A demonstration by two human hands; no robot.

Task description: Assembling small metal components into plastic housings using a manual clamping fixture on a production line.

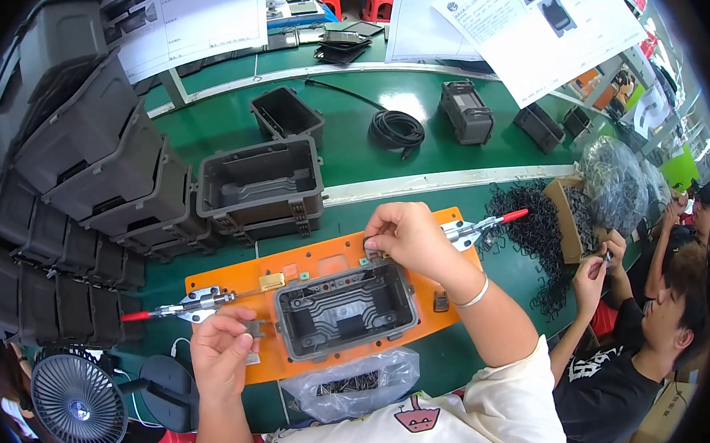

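Note:
A dark grey plastic box (344,313) lies open side up on an orange fixture plate (211,281), its ribbed inside showing. My right hand (410,238) reaches over the box's far edge, thumb and forefinger pinching a small grey plastic piece (372,254) there. Beside the box's left end, my left hand (223,348) has its fingers curled around a small flat grey piece (259,327); much of its grip is hidden. Red-handled toggle clamps sit at the plate's left end (201,303) and far right end (465,232). A small black part (441,302) rests right of the box.
Stacked grey boxes (119,176) rise at the left, above a fan (79,404). A clear bag of screws (352,383) lies near me. Farther off are a larger open box (263,178) and coiled black cable (397,131). Black hooked parts (528,221) and a co-worker (625,356) are right.

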